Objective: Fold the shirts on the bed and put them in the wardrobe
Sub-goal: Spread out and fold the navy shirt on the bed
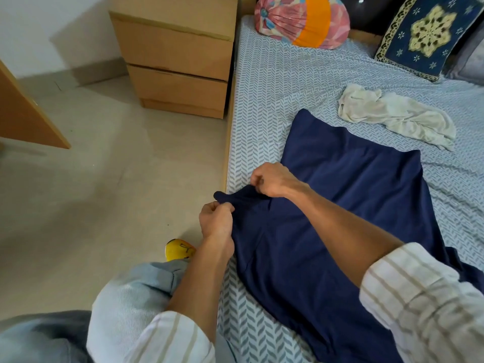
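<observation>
Both grips, left hand (216, 221) and right hand (272, 180), pinching the navy shirt's (348, 205) bunched edge on the bed (275, 82).

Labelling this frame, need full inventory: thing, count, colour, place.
navy shirt: 1, dark blue, spread on bed near edge
white shirt: 1, off-white, crumpled beyond the navy one
bed sheet: 1, grey-white chevron
cushion: 1, blue and cream, at head
bundle: 1, pink and orange, at head
drawer unit: 1, light wood, beside bed
slipper: 1, yellow, on floor
left hand: pinches shirt edge
right hand: pinches shirt edge
</observation>
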